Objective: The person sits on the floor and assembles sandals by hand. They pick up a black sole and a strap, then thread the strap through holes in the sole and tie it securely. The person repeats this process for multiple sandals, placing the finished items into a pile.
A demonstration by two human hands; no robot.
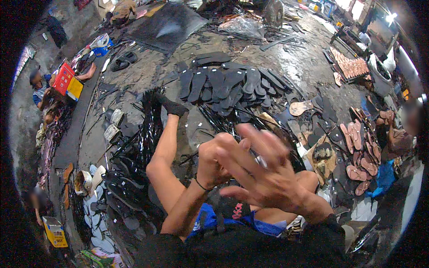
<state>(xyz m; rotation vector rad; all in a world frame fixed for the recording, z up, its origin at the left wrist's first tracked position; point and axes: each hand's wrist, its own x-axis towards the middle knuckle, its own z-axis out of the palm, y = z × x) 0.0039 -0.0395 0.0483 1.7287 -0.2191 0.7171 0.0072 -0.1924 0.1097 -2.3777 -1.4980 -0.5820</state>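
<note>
My left hand [215, 161] is raised over my lap with its fingers curled in. Whatever it grips, if anything, is hidden by the fingers. Close beside it and partly in front, my right hand [263, 176] has its fingers stretched and spread, smeared by motion. No object shows in the right hand. Below both hands, a dark patch with red marks [237, 206] lies against my blue shorts [268, 227]. Out in front of me, many flat black shoe soles [223, 85] lie in overlapping rows on the floor, several with small white tags.
Glossy black strips [152, 120] lie by my outstretched leg. More black soles [125, 196] are heaped at left. Pink-tan sandals [356, 134] are laid out at right near a person [402, 134]. Another person [38, 85] sits at left by a red-and-yellow box [68, 80]. A black sheet [167, 27] lies far off.
</note>
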